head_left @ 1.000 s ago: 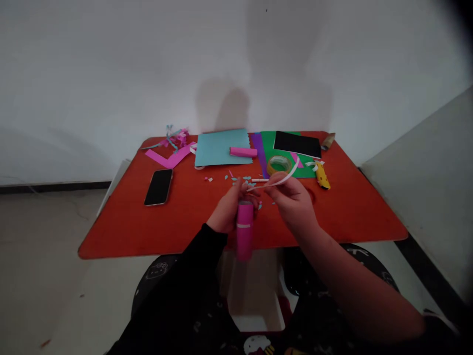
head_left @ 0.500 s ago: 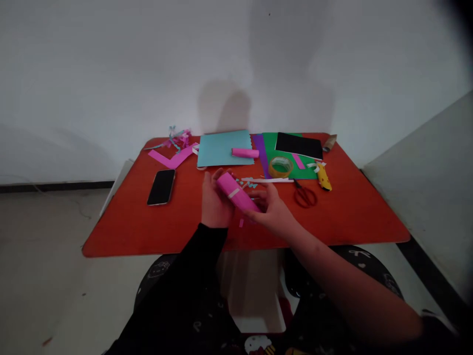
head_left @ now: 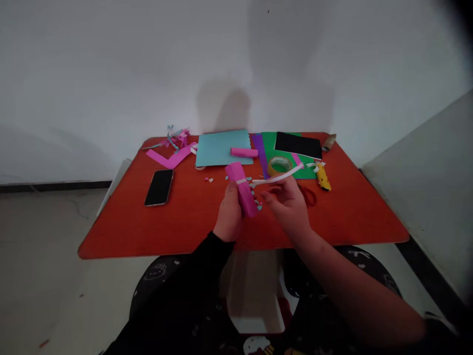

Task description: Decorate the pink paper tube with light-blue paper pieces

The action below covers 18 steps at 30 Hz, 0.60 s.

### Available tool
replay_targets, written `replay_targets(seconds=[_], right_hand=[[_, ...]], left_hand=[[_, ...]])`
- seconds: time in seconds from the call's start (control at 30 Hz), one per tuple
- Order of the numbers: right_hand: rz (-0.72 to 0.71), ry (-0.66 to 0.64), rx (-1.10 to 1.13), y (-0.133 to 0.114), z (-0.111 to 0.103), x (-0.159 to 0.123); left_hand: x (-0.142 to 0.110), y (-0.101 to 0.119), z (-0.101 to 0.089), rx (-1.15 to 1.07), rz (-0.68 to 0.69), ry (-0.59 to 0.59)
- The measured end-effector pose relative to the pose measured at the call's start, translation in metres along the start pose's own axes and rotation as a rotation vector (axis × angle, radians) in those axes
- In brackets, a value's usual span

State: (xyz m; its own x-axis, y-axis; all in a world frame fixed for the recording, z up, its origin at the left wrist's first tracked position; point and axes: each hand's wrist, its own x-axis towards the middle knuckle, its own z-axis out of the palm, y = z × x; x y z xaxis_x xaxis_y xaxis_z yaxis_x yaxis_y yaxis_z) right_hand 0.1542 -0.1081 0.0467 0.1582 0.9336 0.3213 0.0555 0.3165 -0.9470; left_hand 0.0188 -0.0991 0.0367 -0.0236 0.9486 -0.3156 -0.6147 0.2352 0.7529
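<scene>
My left hand [head_left: 229,213] is closed around a pink paper roll [head_left: 247,199], which stands tilted above the table and has a narrow white band around its upper part. To its right, my right hand [head_left: 290,199] has a white paper strip [head_left: 268,181] at its fingers; the strip curves up to the right, its left end close to the roll. Red-handled scissors [head_left: 310,196] lie partly hidden behind the right hand. Small blue and pink paper bits [head_left: 259,206] are scattered near the roll.
On the red table [head_left: 192,217] are a phone [head_left: 159,187], pink strips [head_left: 173,159], paper shreds [head_left: 181,138], blue paper [head_left: 214,148] with another pink roll [head_left: 244,153], a tape roll [head_left: 280,166], green paper [head_left: 269,143], a black tablet-like slab [head_left: 298,145], a yellow piece [head_left: 323,176] and a brown tube [head_left: 329,142].
The pink roll has turned more upright and is now in my left hand alone. My right hand has let go of it and lifted the white strip off the table.
</scene>
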Motion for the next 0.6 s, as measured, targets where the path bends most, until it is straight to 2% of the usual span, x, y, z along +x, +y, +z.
replay_targets(seconds=[0.13,0.23,0.43,0.6], right_hand=[[0.261,-0.075,0.239,-0.002,0.003,-0.001],[0.412,-0.075,0.356,-0.001,0.009,-0.002],[0.481,-0.009,0.421,-0.002,0.012,-0.002],[0.469,0.007,0.411,-0.002,0.014,-0.004]], left_hand=[[0.001,-0.003,0.004,-0.054,-0.002,-0.078],[-0.001,-0.005,0.007,-0.048,0.028,-0.125],[-0.003,-0.009,0.006,0.01,0.158,-0.185],[0.001,-0.012,0.004,0.01,0.132,-0.168]])
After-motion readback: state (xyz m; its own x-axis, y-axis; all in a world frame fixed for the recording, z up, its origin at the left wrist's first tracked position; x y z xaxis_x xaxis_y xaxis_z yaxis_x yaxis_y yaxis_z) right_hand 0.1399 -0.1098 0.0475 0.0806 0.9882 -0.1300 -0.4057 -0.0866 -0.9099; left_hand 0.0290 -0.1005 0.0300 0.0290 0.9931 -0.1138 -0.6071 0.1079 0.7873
